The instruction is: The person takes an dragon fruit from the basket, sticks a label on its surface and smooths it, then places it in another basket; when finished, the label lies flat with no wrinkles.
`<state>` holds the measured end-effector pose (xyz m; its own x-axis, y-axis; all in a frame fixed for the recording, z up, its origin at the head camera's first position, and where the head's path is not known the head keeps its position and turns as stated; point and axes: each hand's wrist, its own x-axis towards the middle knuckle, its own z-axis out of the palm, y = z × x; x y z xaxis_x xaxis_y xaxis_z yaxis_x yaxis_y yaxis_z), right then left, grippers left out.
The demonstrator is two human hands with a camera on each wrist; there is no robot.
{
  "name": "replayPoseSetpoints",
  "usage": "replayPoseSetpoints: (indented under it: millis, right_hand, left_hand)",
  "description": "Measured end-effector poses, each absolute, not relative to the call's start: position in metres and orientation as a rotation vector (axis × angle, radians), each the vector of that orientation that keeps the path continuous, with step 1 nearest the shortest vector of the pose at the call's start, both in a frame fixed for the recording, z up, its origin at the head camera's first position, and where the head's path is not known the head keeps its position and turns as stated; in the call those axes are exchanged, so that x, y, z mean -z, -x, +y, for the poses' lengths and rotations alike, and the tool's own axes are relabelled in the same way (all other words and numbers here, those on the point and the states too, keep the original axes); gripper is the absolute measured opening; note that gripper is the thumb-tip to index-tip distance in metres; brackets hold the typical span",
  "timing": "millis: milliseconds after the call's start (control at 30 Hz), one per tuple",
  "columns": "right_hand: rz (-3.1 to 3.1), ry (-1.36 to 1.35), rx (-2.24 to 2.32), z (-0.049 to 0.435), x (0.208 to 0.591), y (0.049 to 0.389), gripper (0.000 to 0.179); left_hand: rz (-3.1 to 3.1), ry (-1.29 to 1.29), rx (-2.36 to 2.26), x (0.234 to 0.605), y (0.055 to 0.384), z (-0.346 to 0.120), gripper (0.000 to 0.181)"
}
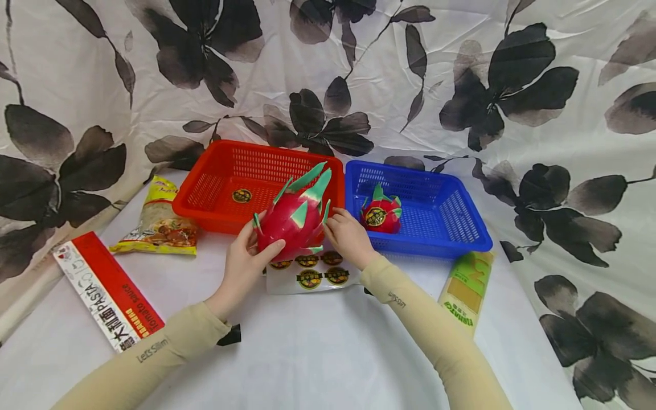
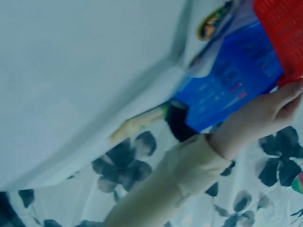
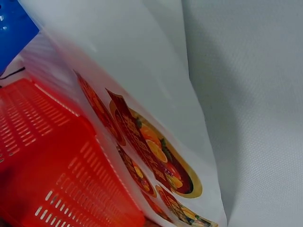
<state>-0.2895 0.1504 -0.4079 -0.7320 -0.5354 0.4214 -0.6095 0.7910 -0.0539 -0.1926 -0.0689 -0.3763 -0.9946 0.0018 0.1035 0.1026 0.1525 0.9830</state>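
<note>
Dragon fruit, deep pink with green pointed scales, is held up near the centre of the head view, above a white worktop, overlapping the near right part of a red basket. The person's left hand grips it from the left, fingers partly hidden behind it and thumb across its front. The right hand is at the fruit's right side, its fingers bent close to the scales; whether they hold anything cannot be told. Both arms wear cream sleeves. Below the fruit lies a white sheet of round, dark and gold fruit stickers, seen close up in the right wrist view. One round sticker shows in the red basket. Just to the right, a blue basket holds a second, smaller-looking fruit with a round label. On the left are a yellow-topped food bag and a red-and-white pasta box; at right, a green-and-yellow packet. Black-and-white floral cloth hangs behind.
</note>
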Motion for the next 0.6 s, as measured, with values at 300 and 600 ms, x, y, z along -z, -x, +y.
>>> replayPoseSetpoints:
  millis: [300, 600]
  right_hand:
    - [-2.607, -0.871, -0.237, 0.15, 0.407, 0.29, 0.021]
    - [-2.671, -0.906, -0.284, 0.156, 0.401, 0.29, 0.022]
  left_hand:
    - [-2.36, 0.034, 2.019, 0.391, 0.159, -0.078, 0.064]
    - [-2.44, 0.066, 2.045, 0.4, 0.133, -0.088, 0.064]
